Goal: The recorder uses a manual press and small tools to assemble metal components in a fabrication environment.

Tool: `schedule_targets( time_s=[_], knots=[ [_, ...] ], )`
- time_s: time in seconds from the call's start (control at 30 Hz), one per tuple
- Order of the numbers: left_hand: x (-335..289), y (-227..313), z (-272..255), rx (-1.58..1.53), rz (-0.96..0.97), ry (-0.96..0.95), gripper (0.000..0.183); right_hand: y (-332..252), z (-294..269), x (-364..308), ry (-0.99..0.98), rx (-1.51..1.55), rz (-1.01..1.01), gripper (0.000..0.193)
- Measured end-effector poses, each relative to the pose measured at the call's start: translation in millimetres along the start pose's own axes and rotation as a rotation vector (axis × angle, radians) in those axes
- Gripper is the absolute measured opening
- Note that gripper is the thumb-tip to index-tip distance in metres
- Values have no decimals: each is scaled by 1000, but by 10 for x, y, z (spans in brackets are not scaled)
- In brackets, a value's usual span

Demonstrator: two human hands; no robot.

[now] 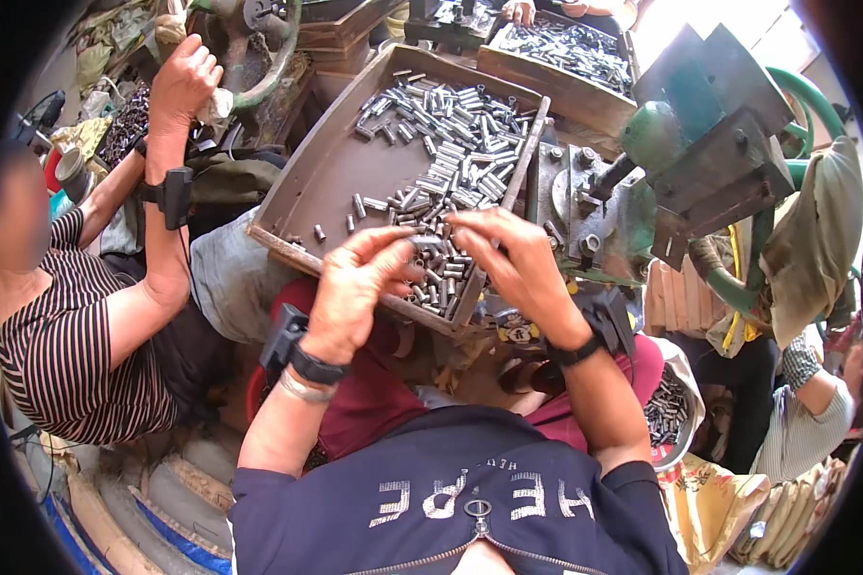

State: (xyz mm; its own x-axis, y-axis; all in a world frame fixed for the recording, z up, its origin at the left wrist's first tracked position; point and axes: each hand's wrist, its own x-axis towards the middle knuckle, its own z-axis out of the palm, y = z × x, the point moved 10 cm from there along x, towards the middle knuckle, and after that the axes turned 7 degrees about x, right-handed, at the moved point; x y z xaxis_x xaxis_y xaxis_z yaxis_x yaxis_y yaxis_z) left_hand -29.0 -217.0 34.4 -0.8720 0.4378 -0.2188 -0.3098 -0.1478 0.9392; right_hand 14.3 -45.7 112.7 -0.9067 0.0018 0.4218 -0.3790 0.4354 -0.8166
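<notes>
A shallow brown tray (pixel 331 158) in front of me holds a heap of short, shiny metal tubes (pixel 451 158). Both of my hands are over its near corner, fingertips pointing toward each other. My left hand (pixel 360 278) has thumb and fingers drawn together above the tubes; what sits between the tips is blurred, and I cannot make it out. Just to the right, my right hand (pixel 518 254) reaches in over the tray's side with fingers extended and slightly bent, and I see nothing held in it. More loose tubes lie beneath the fingertips.
Right of the tray stands a green machine press (pixel 662 144) with a bolted plate. A second wooden box (pixel 556 105) of metal parts is behind. A co-worker (pixel 86 326) sits at left, hand raised to a green wheel (pixel 283 57). A bucket of parts (pixel 676 412) stands by my right knee.
</notes>
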Motion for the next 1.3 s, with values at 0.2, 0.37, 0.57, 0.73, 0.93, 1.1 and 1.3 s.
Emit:
schedule_targets(
  time_s=[0.2, 0.37, 0.57, 0.73, 0.93, 1.1, 1.3],
  knots=[
    [362, 166, -239, -62, 13, 76, 22, 774, 699, 548, -235, -644, -109, 12],
    [543, 258, -243, 682, 161, 41, 15, 733, 634, 487, -222, -734, -40, 14],
    [503, 327, 273, 1276, 607, -71, 17, 443, 127, 159, -69, -395, 30, 16],
    [516, 172, 475, 1420, 721, -17, 16, 281, 3, 82, 30, -376, -54, 16],
    [600, 10, 439, 1651, 565, 23, 11, 285, -121, -24, 140, 170, 221, 21],
    [634, 75, 410, 1551, 605, 5, 14, 290, 90, -54, -4, -659, -132, 14],
    [579, 41, 278, 1500, 667, 72, 15, 242, -120, -67, 154, -517, -91, 15]
  ],
)
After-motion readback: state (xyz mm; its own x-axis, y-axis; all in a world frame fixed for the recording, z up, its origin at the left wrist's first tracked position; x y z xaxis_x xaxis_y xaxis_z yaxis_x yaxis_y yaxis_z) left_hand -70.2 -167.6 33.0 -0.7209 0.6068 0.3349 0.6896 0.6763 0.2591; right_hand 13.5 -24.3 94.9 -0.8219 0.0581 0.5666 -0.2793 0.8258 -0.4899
